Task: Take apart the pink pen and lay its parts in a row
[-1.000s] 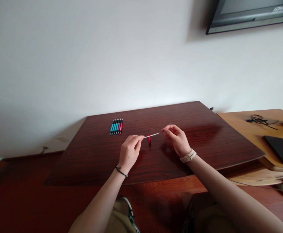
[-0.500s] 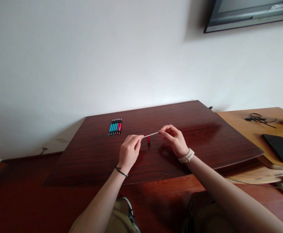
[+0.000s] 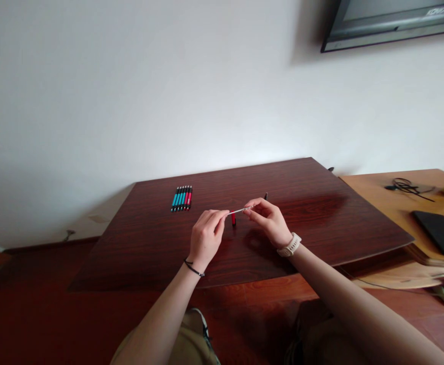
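Over the dark wooden table (image 3: pixel 320 218) both my hands pinch one thin white pen refill (image 3: pixel 238 210), which spans the short gap between them. My left hand (image 3: pixel 205 237) grips its left end with thumb and forefinger. My right hand (image 3: pixel 268 219) grips its right end, and a dark pen piece (image 3: pixel 266 196) sticks up behind its fingers. A short red pen part (image 3: pixel 233 218) lies on the table just below the refill. Farther back on the left, several pens (image 3: pixel 182 198) with blue or red barrels lie side by side.
To the right stands a lighter wooden desk (image 3: pixel 385 195) with a black phone (image 3: pixel 438 232) and a tangled black cable (image 3: pixel 407 187). A dark screen (image 3: pixel 389 23) hangs on the white wall at the top right. My knees show below the table's front edge.
My right hand has slid left along the refill toward my left hand, so less of the white rod shows between them. The dark piece behind its fingers now shows more.
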Tool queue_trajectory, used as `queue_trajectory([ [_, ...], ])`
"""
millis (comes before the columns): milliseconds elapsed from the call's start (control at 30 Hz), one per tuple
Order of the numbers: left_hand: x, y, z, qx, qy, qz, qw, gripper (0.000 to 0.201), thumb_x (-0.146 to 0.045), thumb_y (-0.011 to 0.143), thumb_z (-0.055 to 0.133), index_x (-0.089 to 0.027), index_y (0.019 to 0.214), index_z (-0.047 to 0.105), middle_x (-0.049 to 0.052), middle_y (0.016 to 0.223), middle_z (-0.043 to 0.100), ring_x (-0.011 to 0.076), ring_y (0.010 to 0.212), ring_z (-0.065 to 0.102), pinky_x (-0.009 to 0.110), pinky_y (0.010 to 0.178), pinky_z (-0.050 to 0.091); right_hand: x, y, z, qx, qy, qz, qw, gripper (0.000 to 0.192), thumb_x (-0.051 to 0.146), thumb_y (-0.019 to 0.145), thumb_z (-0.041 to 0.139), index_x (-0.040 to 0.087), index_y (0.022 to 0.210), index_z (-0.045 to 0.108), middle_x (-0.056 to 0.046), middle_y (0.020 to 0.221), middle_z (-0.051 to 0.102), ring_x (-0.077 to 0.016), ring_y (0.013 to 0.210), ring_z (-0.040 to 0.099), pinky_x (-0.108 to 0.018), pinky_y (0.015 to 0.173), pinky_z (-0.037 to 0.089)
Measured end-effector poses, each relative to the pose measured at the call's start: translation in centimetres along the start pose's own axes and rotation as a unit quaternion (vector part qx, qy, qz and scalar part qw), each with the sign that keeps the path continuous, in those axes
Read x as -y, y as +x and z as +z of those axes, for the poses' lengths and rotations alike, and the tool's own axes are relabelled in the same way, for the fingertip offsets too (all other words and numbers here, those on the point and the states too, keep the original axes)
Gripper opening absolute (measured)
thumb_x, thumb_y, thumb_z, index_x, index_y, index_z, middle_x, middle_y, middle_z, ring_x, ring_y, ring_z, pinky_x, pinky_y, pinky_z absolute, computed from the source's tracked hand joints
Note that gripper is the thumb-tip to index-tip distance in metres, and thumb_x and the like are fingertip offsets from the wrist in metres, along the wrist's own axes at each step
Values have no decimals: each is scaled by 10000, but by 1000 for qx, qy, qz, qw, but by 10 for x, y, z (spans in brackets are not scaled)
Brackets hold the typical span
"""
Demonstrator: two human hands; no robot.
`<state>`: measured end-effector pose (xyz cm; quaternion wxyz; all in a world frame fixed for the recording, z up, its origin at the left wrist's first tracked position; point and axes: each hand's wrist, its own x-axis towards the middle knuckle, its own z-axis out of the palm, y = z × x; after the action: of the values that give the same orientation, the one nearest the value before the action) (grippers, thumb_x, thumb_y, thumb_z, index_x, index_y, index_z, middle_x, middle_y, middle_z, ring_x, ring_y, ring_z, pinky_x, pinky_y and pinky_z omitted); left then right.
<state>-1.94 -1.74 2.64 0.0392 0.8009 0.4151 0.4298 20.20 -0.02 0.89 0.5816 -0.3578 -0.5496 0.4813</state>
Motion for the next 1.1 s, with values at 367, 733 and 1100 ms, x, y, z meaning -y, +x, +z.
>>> queue_trajectory([
  [367, -5, 2, 5, -1, -1, -22, 1000, 219, -259, 1090, 522, -259, 1221, 697, 79, 1137, 774, 245, 1050, 719, 410, 973, 574, 1, 10, 25, 6, 8, -29, 1000, 273, 494, 916, 796, 227, 942, 749, -63, 1086, 767, -188, 884, 683, -324, 793, 578],
  [733, -3, 1, 17, 14, -28, -76, 997, 248, -220, 1010, 664, -245, 1255, 628, 81, 1192, 718, 249, 1142, 684, 409, 998, 570, 21, 24, 18, -25, -128, -133, 983, 275, 497, 999, 695, 223, 981, 696, -52, 1010, 730, -180, 834, 666, -305, 748, 551],
  [1100, 3, -2, 30, 27, -29, -110, 993, 163, -204, 990, 695, -235, 1147, 667, 61, 1098, 724, 231, 1037, 697, 366, 912, 570, 16, 26, 15, 32, -241, -168, 955, 179, 390, 1030, 648, 226, 966, 684, -42, 978, 695, -172, 817, 669, -298, 737, 549],
])
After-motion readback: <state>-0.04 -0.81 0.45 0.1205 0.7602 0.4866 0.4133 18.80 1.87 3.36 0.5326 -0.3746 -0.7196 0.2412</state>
